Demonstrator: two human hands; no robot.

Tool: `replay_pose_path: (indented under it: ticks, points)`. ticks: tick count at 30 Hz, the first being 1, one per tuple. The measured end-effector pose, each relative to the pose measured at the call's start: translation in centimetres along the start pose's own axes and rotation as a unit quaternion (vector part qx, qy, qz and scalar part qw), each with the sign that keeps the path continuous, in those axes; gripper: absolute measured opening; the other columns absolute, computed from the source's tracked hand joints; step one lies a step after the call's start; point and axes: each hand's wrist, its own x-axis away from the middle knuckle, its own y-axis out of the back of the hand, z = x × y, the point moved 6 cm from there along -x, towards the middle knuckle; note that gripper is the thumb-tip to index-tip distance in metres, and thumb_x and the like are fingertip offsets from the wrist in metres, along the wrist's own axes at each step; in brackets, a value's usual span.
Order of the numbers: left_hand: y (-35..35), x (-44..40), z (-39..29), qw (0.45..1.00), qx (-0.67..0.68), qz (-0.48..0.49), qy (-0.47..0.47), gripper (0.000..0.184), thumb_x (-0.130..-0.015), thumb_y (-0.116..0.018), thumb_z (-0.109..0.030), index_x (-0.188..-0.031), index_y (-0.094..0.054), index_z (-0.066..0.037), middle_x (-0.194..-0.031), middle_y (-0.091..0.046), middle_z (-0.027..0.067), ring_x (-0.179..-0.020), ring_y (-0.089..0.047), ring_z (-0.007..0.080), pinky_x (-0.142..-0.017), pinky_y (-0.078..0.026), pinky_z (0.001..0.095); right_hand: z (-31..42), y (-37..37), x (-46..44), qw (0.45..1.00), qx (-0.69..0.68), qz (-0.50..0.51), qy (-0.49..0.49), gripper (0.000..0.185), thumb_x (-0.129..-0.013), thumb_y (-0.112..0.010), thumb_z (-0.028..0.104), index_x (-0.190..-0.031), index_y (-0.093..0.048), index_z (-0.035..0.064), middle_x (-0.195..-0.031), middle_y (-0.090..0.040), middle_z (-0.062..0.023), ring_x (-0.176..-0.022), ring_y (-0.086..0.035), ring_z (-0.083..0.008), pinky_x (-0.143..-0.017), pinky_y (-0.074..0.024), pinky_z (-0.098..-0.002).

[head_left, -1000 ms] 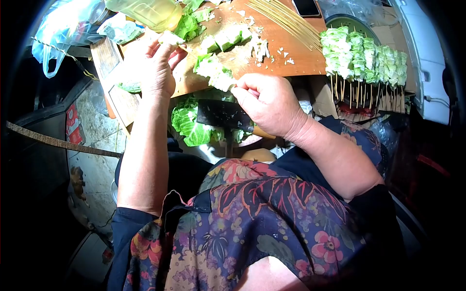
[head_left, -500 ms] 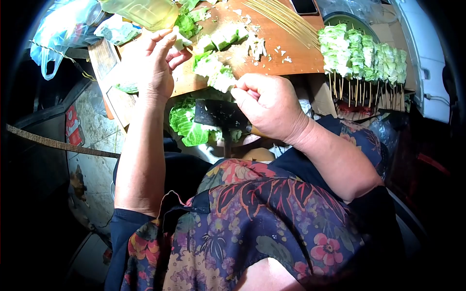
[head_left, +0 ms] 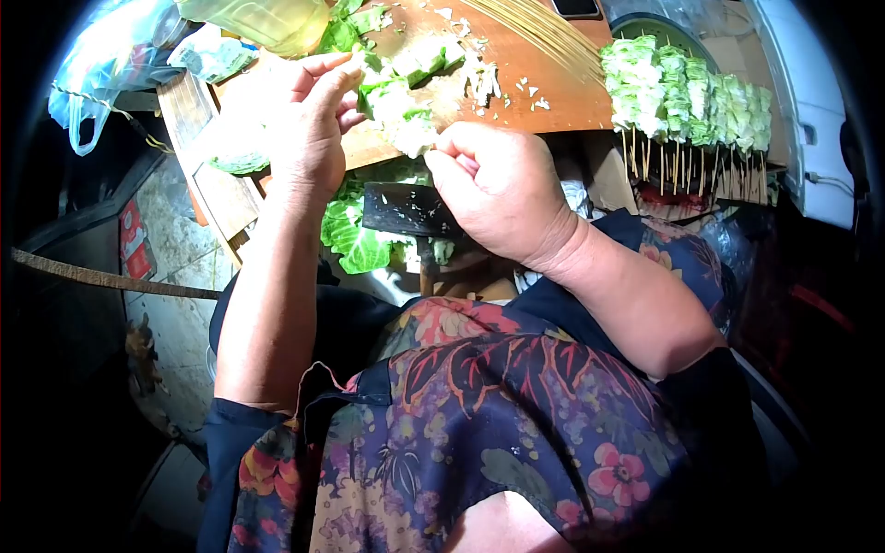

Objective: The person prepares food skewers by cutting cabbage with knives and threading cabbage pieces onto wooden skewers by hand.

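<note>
Between my hands, pale green leaf pieces (head_left: 398, 112) are bunched together, probably on a skewer that the leaves mostly hide. My right hand (head_left: 502, 189) pinches the lower right end of this bunch. At its upper left end, my left hand (head_left: 318, 115) has thumb and forefinger pressed together against the leaves. Cut green chunks (head_left: 429, 63) and small white scraps (head_left: 481, 83) lie on the orange-brown board (head_left: 572, 109) just beyond. A dark cleaver blade (head_left: 406, 209) shows below the bunch, partly behind my right hand.
Bare skewers (head_left: 539, 35) lie across the board beside a phone (head_left: 576, 7). Finished leaf skewers (head_left: 687, 97) stand in a row at the right. A yellowish container (head_left: 263, 23) and a blue plastic bag (head_left: 115, 60) are at the upper left. Loose leaves (head_left: 350, 235) lie below the board.
The leaf piece in my left hand has come down against the bunch, and the gap between my hands has narrowed. My right hand has shifted slightly left and up.
</note>
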Motion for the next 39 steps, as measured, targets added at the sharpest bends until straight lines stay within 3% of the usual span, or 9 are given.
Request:
replay_pose_path:
  ticks: [5,7,11,13,15,17,21,25,39]
  points:
    - [-0.4,0.3,-0.5,1.000,-0.004,0.013,-0.025,0.023,-0.087,-0.065,-0.015,-0.108,-0.061,-0.007,-0.090,-0.063,0.0002,-0.070,-0.054,0.0040,-0.065,-0.047,0.0188,0.0,0.1,-0.1,1.000,0.013,-0.006,0.007,0.015,-0.086,-0.060,0.009,-0.073,-0.060,0.0004,-0.053,-0.051,-0.0070,-0.048,-0.044,-0.0095,-0.047,-0.0378,-0.0274]
    - [-0.4,0.3,-0.2,0.999,0.005,0.012,-0.032,0.024,-0.088,-0.065,-0.016,-0.109,-0.061,-0.007,-0.093,-0.063,0.0006,-0.075,-0.056,0.0047,-0.067,-0.048,0.0200,-0.3,0.2,-0.5,0.999,0.029,0.011,-0.024,0.016,-0.083,-0.056,0.012,-0.071,-0.058,0.0013,-0.066,-0.059,-0.0194,-0.064,-0.059,-0.0374,-0.059,-0.0479,-0.0419]
    - [-0.3,0.0,-1.6,0.992,-0.088,-0.007,-0.093,0.024,-0.092,-0.062,-0.022,-0.111,-0.060,-0.008,-0.097,-0.061,0.0010,-0.084,-0.056,0.0068,-0.074,-0.048,0.0223,-0.3,-0.1,-0.7,1.000,0.020,0.013,-0.019,0.017,-0.084,-0.056,0.014,-0.073,-0.059,0.0018,-0.066,-0.060,-0.0185,-0.064,-0.060,-0.0366,-0.059,-0.0481,-0.0416]
    - [0.5,-0.2,-2.2,0.980,-0.103,-0.068,-0.157,0.027,-0.093,-0.060,-0.026,-0.112,-0.059,-0.008,-0.097,-0.061,0.0013,-0.085,-0.056,0.0077,-0.074,-0.047,0.0230,-0.4,-0.4,-0.4,0.999,-0.003,0.021,-0.025,0.014,-0.087,-0.060,0.011,-0.078,-0.061,0.0010,-0.053,-0.051,-0.0020,-0.049,-0.043,-0.0074,-0.048,-0.0370,-0.0255]
    - [1.6,-0.9,-1.2,0.981,-0.085,-0.116,-0.133,0.033,-0.093,-0.059,-0.036,-0.110,-0.059,-0.007,-0.098,-0.060,0.0028,-0.086,-0.056,0.0095,-0.075,-0.048,0.0259,-0.5,-1.0,-0.2,0.999,-0.015,0.032,-0.031,0.013,-0.087,-0.060,0.012,-0.080,-0.061,0.0013,-0.054,-0.049,-0.0020,-0.049,-0.043,-0.0078,-0.049,-0.0374,-0.0255]
    - [2.6,-1.6,1.7,0.987,0.070,-0.139,0.048,0.042,-0.092,-0.056,-0.044,-0.112,-0.056,-0.007,-0.100,-0.061,0.0075,-0.085,-0.059,0.0154,-0.077,-0.049,0.0300,-0.3,-1.6,-0.1,0.999,-0.012,0.032,-0.013,0.011,-0.087,-0.060,0.012,-0.082,-0.062,0.0017,-0.055,-0.050,-0.0041,-0.048,-0.044,-0.0106,-0.049,-0.0390,-0.0273]
    - [-0.9,0.1,2.4,0.941,0.300,-0.066,0.139,0.047,-0.097,-0.044,-0.047,-0.116,-0.047,-0.004,-0.097,-0.059,0.0175,-0.079,-0.061,0.0312,-0.065,-0.051,0.0445,-0.2,-2.6,0.1,0.998,0.018,0.052,0.024,0.012,-0.087,-0.060,0.013,-0.085,-0.062,0.0016,-0.059,-0.054,-0.0074,-0.049,-0.052,-0.0161,-0.052,-0.0425,-0.0295]
    - [0.6,-0.9,2.8,0.940,0.304,-0.088,0.125,0.042,-0.098,-0.043,-0.043,-0.113,-0.049,-0.004,-0.092,-0.060,0.0153,-0.073,-0.061,0.0297,-0.062,-0.051,0.0414,-1.7,-3.6,0.4,0.986,-0.076,0.116,-0.093,0.014,-0.089,-0.057,0.013,-0.085,-0.062,0.0012,-0.060,-0.054,-0.0081,-0.053,-0.055,-0.0147,-0.054,-0.0442,-0.0282]
    - [-0.4,1.5,4.7,0.948,0.202,-0.164,0.183,0.028,-0.097,-0.039,-0.029,-0.096,-0.054,-0.006,-0.072,-0.051,0.0049,-0.064,-0.053,0.0212,-0.057,-0.046,0.0323,-2.7,-3.6,0.7,0.984,-0.046,0.124,-0.121,0.022,-0.085,-0.054,0.015,-0.079,-0.067,-0.0019,-0.074,-0.066,-0.0147,-0.067,-0.063,-0.0208,-0.065,-0.0485,-0.0316]
